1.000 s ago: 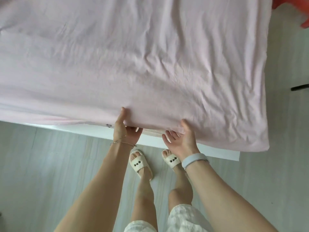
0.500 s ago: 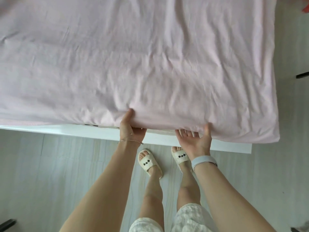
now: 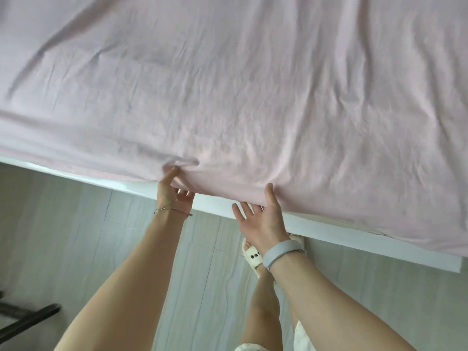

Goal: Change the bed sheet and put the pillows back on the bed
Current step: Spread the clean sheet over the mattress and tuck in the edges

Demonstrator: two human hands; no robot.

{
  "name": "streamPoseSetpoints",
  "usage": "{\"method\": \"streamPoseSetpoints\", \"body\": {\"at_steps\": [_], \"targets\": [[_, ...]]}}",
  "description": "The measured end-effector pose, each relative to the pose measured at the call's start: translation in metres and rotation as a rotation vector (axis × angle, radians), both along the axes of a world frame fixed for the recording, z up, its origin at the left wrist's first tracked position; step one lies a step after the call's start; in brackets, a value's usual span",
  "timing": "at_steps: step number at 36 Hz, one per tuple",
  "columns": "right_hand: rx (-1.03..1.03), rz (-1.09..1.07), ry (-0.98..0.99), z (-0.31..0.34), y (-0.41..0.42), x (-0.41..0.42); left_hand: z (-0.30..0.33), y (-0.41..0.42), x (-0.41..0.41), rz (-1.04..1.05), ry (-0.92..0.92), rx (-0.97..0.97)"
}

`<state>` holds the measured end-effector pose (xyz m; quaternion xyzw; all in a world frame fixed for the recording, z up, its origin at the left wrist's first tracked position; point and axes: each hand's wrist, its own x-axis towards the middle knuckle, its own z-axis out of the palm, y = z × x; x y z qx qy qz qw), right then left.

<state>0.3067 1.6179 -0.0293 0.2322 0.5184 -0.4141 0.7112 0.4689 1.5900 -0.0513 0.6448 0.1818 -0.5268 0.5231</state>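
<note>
While the pink sheet [image 3: 253, 84] lies spread over the bed above the white frame [image 3: 329, 231], left hand [image 3: 174, 196] pinches its hanging edge, right hand [image 3: 263, 219] grips the edge, thumb on top.

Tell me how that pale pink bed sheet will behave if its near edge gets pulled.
The pale pink cotton-looking bed sheet is probably floppy: it bunches at the left hand. Likely light, since creases run across it. Its edge drapes over the white bed frame, so it may slide.
</note>
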Motion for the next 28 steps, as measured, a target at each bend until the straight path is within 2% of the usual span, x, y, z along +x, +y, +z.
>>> {"method": "streamPoseSetpoints", "body": {"at_steps": [9,17,28], "targets": [[0.107,-0.047,-0.067,-0.006,-0.030,0.064,0.001,-0.020,0.037,0.145,0.009,-0.044],[0.162,-0.135,-0.173,-0.014,-0.045,0.092,0.005,-0.043,0.072,0.095,0.060,-0.158],[0.164,-0.343,-0.135,-0.015,-0.056,0.143,0.006,-0.056,0.169,0.270,0.106,-0.149]]}}
